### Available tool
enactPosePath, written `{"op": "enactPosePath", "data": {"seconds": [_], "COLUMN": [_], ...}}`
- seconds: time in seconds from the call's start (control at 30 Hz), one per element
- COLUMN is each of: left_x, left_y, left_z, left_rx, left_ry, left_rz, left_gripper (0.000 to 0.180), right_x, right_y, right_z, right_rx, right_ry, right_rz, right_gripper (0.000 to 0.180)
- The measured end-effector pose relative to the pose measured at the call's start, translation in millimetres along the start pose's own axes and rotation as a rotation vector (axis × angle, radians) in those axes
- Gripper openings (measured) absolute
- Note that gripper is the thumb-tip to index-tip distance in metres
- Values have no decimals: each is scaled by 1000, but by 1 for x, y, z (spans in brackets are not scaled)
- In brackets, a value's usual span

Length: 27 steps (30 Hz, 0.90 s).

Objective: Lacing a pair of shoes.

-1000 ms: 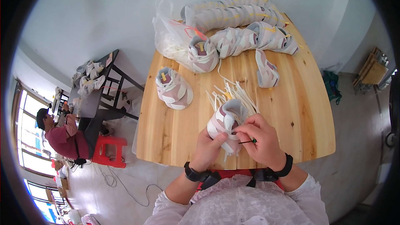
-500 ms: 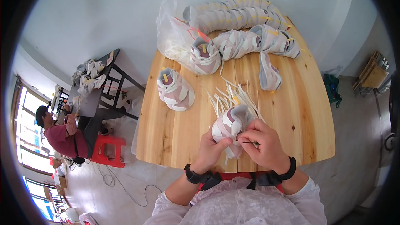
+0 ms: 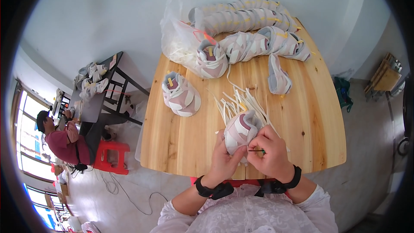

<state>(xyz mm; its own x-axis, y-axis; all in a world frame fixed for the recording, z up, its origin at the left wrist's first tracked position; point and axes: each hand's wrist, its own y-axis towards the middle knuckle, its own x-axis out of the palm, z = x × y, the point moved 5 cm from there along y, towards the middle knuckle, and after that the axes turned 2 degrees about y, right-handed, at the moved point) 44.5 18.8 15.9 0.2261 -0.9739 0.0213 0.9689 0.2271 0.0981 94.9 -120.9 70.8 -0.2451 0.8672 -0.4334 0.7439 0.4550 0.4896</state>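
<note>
A white and pale pink shoe upper is at the table's near edge, tilted in my grip. My left hand closes around its left side, thumb toward the front. Pinched in my right hand is a thin dark rod-like tool, its end by the front of the upper. Whether a lace is also in those fingers I cannot make out. Just behind the upper, a bundle of flat cream laces fans out on the wooden table.
Two more uppers stand to the left, one alone and one beside a clear plastic bag. Nested rows of uppers line the back. A single upper lies right of centre. A co-worker sits at a dark table far left.
The shoe upper has turned and tilted in my left hand, showing more of its white side. My right hand has shifted slightly, with the tool still pinched in it.
</note>
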Motion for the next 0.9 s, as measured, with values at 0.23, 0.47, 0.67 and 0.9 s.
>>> {"op": "enactPosePath", "data": {"seconds": [0.23,0.47,0.67,0.9], "left_x": [-5,-1,4,-9], "left_y": [6,2,3,9], "left_z": [0,-4,0,-7], "left_rx": [55,2,49,-162], "left_ry": [3,-32,14,-387], "left_rz": [-186,-198,-181,-150], "left_gripper": [48,52,53,37], "right_x": [-9,-10,-8,-30], "right_y": [6,7,2,17], "right_z": [7,4,7,8], "right_rx": [50,37,130,68], "right_ry": [71,28,-36,-23], "right_rz": [-92,-159,72,149], "right_gripper": [13,12,17,23]}}
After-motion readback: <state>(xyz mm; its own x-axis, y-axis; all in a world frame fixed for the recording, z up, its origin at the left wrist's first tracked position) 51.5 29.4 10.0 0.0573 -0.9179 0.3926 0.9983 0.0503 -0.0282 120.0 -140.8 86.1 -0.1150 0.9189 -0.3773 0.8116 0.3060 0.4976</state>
